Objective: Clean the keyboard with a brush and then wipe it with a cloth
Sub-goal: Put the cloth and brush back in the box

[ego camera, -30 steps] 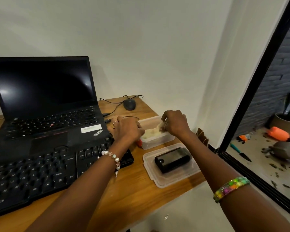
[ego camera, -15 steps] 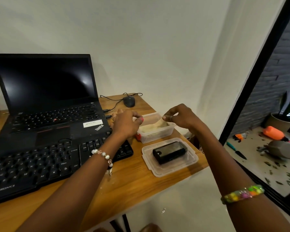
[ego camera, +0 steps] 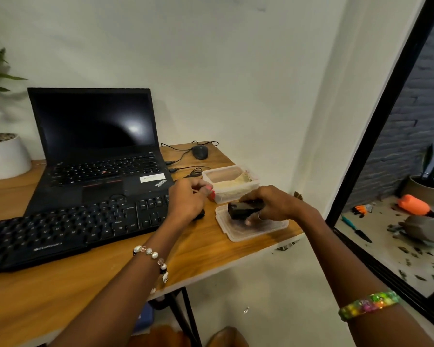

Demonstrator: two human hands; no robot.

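A black external keyboard [ego camera: 60,229] lies on the wooden desk [ego camera: 85,284] in front of an open black laptop [ego camera: 98,146]. To its right stands a clear plastic container [ego camera: 236,194] with a pale yellow cloth [ego camera: 236,182] inside. Nearer me, a small black box [ego camera: 238,210] sits on the container's clear lid [ego camera: 251,230]. My right hand [ego camera: 271,205] is closed over the box from above. My left hand [ego camera: 186,201] hovers at the keyboard's right end, fingers curled, with nothing visible in it. A small red item [ego camera: 212,195] shows beside the container.
A black mouse [ego camera: 200,151] and its cables lie at the desk's back right corner. A white plant pot [ego camera: 5,156] stands at the far left. The desk's right edge drops off beside the lid; a black-framed glass door [ego camera: 376,126] is to the right.
My right hand left the cloth in the container and came down onto the black box on the lid. My left hand drew back from the container towards the keyboard's end.
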